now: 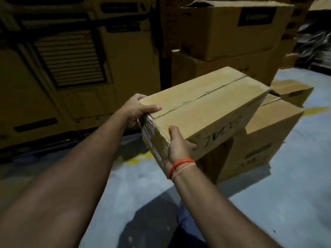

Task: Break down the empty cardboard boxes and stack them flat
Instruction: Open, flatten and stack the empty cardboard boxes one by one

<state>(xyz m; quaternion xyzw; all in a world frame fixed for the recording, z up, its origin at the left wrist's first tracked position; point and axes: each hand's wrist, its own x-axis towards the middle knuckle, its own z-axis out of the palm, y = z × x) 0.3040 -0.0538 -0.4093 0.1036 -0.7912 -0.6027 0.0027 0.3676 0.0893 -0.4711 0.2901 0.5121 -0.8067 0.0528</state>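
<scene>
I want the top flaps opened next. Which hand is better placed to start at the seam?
Probably the left hand: its thumb already lies on the held box top, near the seam's end. The right hand grips the near corner, lower.

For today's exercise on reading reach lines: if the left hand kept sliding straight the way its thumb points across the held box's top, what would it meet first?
The left hand would likely first meet the centre seam of the held box; depth is uncertain.

This looks like a storeroom or warehouse. Big stacked cardboard boxes (pixel 231 31) stand past the hands, more tall cartons (pixel 71 68) rise beyond the left hand (pixel 136 110), and a grey concrete floor (pixel 268 203) lies under them.
</scene>
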